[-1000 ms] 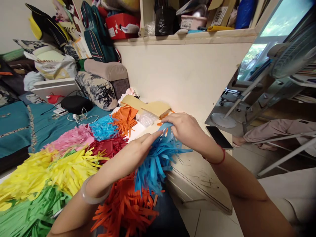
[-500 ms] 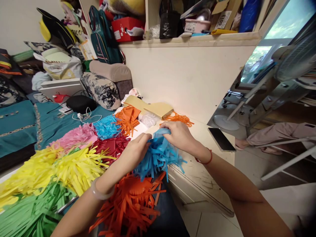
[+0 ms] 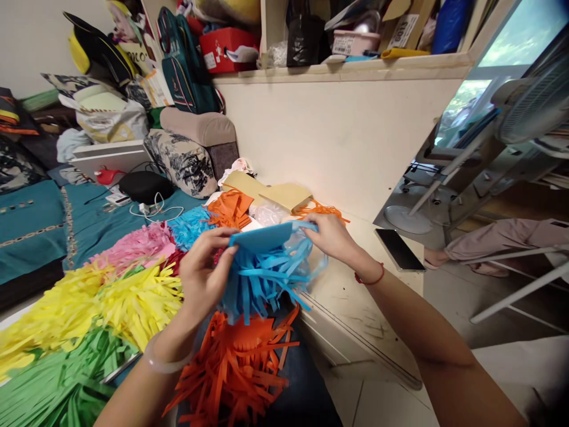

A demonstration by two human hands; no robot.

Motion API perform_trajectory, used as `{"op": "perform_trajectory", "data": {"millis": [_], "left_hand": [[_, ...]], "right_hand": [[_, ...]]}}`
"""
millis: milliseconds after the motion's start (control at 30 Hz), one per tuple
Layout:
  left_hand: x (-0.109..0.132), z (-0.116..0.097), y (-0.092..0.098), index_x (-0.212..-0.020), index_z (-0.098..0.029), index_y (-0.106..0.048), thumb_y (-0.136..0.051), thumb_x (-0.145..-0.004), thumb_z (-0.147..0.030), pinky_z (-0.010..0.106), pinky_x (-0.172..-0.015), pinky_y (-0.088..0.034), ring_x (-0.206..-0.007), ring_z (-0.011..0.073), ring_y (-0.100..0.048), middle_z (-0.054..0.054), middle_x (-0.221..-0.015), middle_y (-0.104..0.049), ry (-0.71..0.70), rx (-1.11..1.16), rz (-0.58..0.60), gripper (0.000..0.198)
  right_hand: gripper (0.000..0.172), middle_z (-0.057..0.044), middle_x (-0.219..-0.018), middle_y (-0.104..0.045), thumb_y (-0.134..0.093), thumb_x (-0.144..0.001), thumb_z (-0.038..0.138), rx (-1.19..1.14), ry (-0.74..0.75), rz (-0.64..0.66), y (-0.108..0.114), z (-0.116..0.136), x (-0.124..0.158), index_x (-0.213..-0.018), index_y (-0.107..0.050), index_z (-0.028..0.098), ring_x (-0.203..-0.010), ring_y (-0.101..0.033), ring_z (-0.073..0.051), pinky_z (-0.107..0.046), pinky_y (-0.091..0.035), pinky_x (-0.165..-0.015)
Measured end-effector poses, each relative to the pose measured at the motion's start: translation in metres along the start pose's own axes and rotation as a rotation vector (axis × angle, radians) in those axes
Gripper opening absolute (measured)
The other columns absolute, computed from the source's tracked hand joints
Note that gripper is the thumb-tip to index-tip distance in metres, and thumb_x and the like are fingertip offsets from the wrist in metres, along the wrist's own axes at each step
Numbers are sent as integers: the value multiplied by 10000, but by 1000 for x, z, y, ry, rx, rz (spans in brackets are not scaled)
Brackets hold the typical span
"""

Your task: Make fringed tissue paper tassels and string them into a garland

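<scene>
Between my hands hangs a blue fringed streamer (image 3: 262, 273), its uncut top band stretched flat and the strips dangling. My left hand (image 3: 207, 267) pinches the left end of the band between thumb and fingers. At the other end, my right hand (image 3: 331, 237) is closed on a blue strip by the band's right corner. Below, an orange fringed bundle (image 3: 235, 373) lies across my lap. Left of my arm are yellow fringe (image 3: 137, 302), green fringe (image 3: 62, 379) and pink fringe (image 3: 133, 246). Another blue bundle (image 3: 191, 228) and an orange one (image 3: 231, 207) lie behind.
A phone (image 3: 400, 250) lies on the pale bench top (image 3: 368, 296) to the right. Behind are yellow-brown paper pieces (image 3: 267, 191) and orange strips (image 3: 324, 210). A standing fan (image 3: 528, 107) and another person's leg (image 3: 502, 240) are at the right.
My hands have moved apart, the left one going left. The blue band, bunched between them before, is now spread out flat.
</scene>
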State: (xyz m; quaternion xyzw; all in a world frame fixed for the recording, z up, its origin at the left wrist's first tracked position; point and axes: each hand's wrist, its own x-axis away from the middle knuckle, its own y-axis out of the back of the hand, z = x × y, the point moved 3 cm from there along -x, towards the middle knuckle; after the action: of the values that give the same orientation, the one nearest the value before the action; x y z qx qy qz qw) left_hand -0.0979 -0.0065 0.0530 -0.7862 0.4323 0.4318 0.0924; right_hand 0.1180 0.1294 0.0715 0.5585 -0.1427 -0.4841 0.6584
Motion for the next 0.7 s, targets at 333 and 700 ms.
{"op": "perform_trajectory", "data": {"millis": [333, 700], "left_hand": [[11, 23, 84, -846, -200, -578, -643, -726, -108, 188, -535, -399, -566, 84, -493, -62, -650, -529, -207, -219, -413, 165], [100, 21, -19, -1159, -220, -597, -651, -799, -435, 376, -889, -539, -1090, 283, -623, 128, -1249, -615, -328, -284, 1035, 423]], "right_hand": [[252, -120, -844, -723, -544, -808, 230, -22, -297, -169, 29, -112, -15, -879, -725, 69, -791, -640, -218, -274, -425, -697], [190, -62, -872, -730, -614, -775, 305, -294, -91, -315, 45, -94, 10, -858, -705, 160, -821, -670, -206, -295, -495, -758]]}}
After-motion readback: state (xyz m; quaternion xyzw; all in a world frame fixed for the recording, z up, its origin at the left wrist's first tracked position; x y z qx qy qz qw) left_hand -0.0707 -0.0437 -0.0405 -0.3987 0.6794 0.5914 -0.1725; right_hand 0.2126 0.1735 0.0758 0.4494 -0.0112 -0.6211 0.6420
